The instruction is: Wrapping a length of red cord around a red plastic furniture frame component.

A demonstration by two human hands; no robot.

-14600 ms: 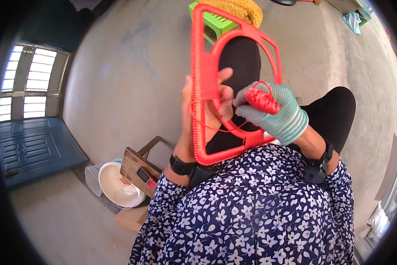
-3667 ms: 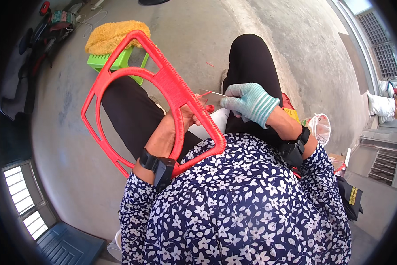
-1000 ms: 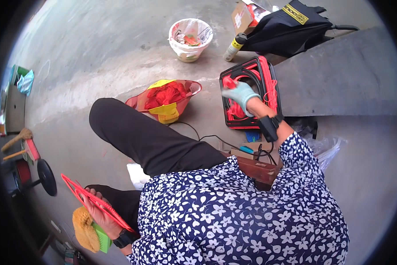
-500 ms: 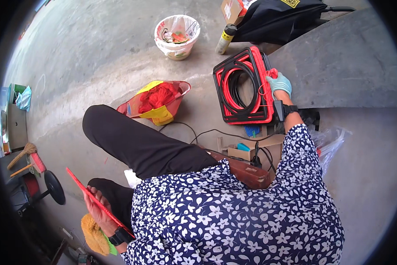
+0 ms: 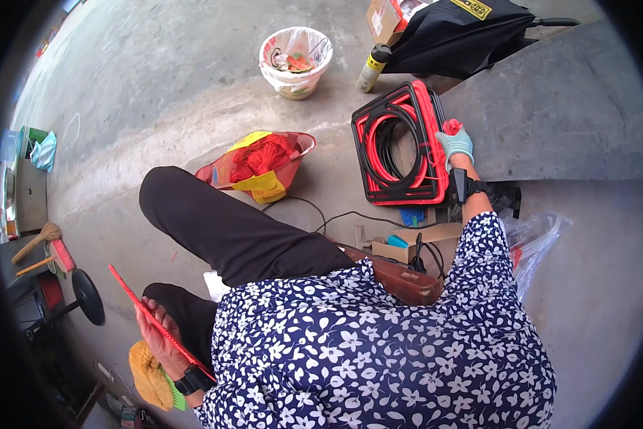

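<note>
From my remote seat, the stack of red and black frames [image 5: 400,146] leans against the grey concrete step [image 5: 550,107], long axis running up the picture and open face toward the camera; to do this well I'd steady its right edge before lifting anything free. My gloved right hand [image 5: 454,143] is curled at that edge, seemingly closed on a small red bundle [image 5: 451,126], while my left hand [image 5: 158,332] grips a flat red frame [image 5: 157,322], seen edge-on and slanting down-right.

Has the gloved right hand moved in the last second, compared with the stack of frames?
Yes. The right hand went from the stack of frames' inner left part to its right edge, beside the concrete ledge.
</note>
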